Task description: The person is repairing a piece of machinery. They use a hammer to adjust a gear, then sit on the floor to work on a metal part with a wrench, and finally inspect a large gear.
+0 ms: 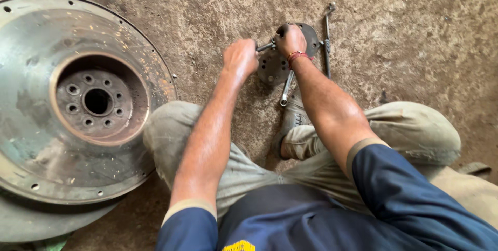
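A small round metal plate (273,67) with several bolt holes lies on the dirty concrete floor in front of my knees. My left hand (240,57) is closed around the handle of a metal wrench (265,46) that runs across the plate's top. My right hand (290,39) is closed over the wrench's other end on the plate, with a red thread band on its wrist. A second wrench (286,89) lies under the plate and points toward my foot.
A large worn flywheel (31,142) with a ring of bolt holes lies on the floor at left, on top of another disc (46,220). A long thin metal tool (327,38) lies right of the plate. My bent legs (415,131) fill the foreground.
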The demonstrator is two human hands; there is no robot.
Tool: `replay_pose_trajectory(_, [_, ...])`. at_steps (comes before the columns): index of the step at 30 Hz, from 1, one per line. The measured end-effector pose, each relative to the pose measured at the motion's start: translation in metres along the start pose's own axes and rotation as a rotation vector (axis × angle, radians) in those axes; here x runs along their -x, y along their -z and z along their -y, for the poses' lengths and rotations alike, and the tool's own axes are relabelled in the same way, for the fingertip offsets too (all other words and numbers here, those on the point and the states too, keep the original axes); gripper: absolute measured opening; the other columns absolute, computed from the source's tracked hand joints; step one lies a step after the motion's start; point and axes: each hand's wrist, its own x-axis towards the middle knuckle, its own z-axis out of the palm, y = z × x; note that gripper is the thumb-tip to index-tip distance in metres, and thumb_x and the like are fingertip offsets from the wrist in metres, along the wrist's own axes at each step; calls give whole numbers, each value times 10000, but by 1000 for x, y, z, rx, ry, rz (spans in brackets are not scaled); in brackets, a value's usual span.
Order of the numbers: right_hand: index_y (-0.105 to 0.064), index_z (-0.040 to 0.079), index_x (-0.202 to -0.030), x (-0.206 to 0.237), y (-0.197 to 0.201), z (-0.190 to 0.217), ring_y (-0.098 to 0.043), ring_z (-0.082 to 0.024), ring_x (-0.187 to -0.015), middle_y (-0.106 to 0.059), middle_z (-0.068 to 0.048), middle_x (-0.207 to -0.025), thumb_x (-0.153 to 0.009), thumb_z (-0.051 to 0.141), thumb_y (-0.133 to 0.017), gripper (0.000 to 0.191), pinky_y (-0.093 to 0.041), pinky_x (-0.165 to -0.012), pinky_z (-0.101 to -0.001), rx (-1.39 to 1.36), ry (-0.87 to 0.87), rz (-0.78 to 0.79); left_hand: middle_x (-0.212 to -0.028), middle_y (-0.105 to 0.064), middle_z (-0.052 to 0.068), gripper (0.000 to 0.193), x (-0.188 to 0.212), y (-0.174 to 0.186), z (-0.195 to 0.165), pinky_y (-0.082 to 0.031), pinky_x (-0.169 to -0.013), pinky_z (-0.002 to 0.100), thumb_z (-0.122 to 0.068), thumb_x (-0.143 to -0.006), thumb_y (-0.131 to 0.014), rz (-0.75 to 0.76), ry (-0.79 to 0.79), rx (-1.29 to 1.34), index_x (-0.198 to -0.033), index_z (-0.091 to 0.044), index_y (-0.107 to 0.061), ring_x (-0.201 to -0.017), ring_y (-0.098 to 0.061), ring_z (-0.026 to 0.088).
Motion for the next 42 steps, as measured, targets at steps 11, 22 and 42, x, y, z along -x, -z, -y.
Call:
replay_pose_trajectory(11, [-784, 122, -919, -15, -15, 27, -673, -354, -1045, -640, -136, -1205, -869, 167, -694, 113, -594, -759, -478, 456, 11, 114, -807, -677, 150, 115, 12, -5, 23, -622, -555, 360, 9, -862, -712, -116, 32, -54, -976, 16, -724, -650, -674, 207])
replay_pose_trajectory(22, [-750, -20, -1085, -36, 81, 91, -701, -168, -728, -728, -75, -871, -900, 157, -782, 258, -605, -648, -326, -1112, -286, 196, -981, -741, 223, 218, 5, 34, 7, -566, -793, 526, -233, -910, -685, -265, 62, 181, -997, -41, -740, -913, -718, 405])
replay_pose_trajectory(42, [-771, 104, -1049, 21, 226, 79, -777, -120, -949, -790, -28, -1101, -926, 172, -805, 145, -641, -847, -302, -332, 401, 267, -1040, -762, 101, 387, 18, -12, -23, -634, -640, 318, -373, -1093, -479, -558, -225, 769, -1236, -83, -690, -760, -728, 166])
